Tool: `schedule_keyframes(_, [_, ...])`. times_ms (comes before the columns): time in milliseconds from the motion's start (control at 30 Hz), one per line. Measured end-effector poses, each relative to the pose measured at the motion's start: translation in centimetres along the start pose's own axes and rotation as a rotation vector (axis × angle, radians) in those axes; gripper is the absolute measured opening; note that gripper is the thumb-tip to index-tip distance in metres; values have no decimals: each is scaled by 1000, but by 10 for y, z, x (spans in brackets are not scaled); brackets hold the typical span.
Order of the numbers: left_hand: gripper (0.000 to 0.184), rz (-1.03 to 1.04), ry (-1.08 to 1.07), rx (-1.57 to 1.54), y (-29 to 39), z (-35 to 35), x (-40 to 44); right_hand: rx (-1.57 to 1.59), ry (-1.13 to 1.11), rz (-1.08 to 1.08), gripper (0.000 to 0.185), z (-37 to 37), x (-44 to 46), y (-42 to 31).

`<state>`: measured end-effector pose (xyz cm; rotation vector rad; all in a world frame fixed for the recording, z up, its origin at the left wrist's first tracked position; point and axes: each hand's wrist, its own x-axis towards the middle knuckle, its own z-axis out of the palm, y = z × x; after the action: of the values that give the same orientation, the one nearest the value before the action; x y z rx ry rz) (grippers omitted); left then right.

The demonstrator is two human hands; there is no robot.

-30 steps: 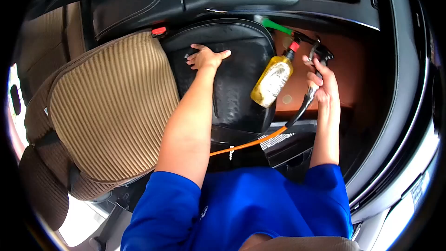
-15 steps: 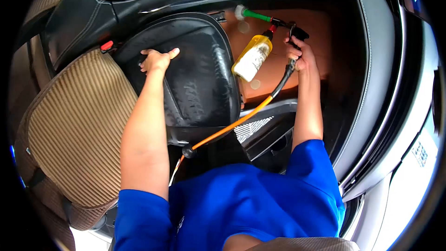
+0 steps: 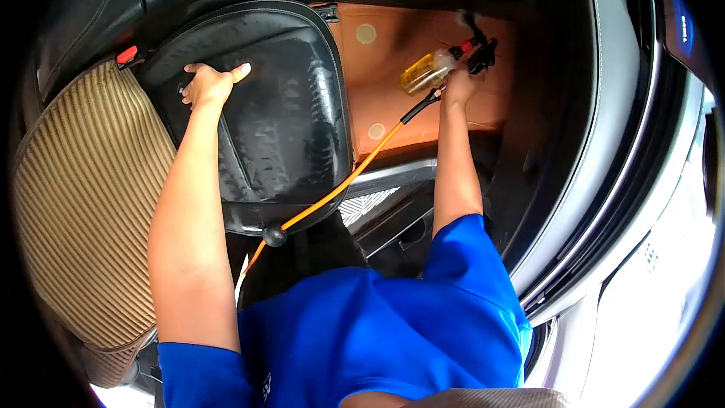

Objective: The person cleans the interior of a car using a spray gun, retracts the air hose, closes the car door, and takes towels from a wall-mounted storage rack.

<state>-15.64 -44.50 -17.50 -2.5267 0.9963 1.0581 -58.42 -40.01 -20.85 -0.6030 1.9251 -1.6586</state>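
From here the spray gun (image 3: 482, 59) sits clasped in the right hand (image 3: 458, 88), its bottle (image 3: 426, 72) just left of that hand, the hose (image 3: 340, 187) running back from it, and the left hand (image 3: 210, 88), fingers spread, rests on the seat (image 3: 279, 132).

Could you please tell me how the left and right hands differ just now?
The left hand is spread, while the right hand is curled around the sprayer. The left hand is over the black seat cushion; the right hand is over the brown mat. Both are bare.
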Motion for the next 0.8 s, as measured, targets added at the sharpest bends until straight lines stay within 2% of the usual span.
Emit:
schedule_keyframes(67, [130,3,-5,-5,-2,1,1,-315,-20,-222,33,7,-7,-27])
schedule_keyframes(100, [130,1,-4,-3,-2,1,1,-314,-21,-219,33,7,-2,-27])
schedule_keyframes(167, [132,7,28,15,-2,2,0,-604,31,-322,33,5,14,-28])
schedule_keyframes(200, [132,5,29,14,-1,2,0,-650,140,-267,29,10,17,-31])
schedule_keyframes(233, [132,8,33,8,-2,2,1,-649,136,-267,29,8,22,-26])
schedule_keyframes(300, [132,1,32,1,-4,4,0,-1002,76,-315,31,-5,40,-18])
schedule_keyframes(333, [132,14,34,4,-4,4,0,-1004,70,-314,31,-7,48,-11])
schedule_keyframes(400, [132,23,39,1,-4,4,2,-1164,300,-263,34,-7,59,-6])
schedule_keyframes(433, [132,18,37,5,-5,4,2,-1168,295,-258,34,-11,60,-3])
schedule_keyframes(500, [132,11,35,11,-3,2,1,-1136,254,-492,34,-18,61,-1])
schedule_keyframes(633, [133,4,57,34,-3,4,2,-1029,108,-526,34,-49,57,10])
schedule_keyframes(700, [134,7,44,35,-3,3,2,-863,15,-398,33,-58,25,4])
schedule_keyframes(767, [133,-10,34,39,-1,1,0,-841,-60,-349,28,-56,-5,-3])
schedule_keyframes(800, [133,-11,30,41,-2,0,1,-699,-190,-190,24,-50,-22,-13])
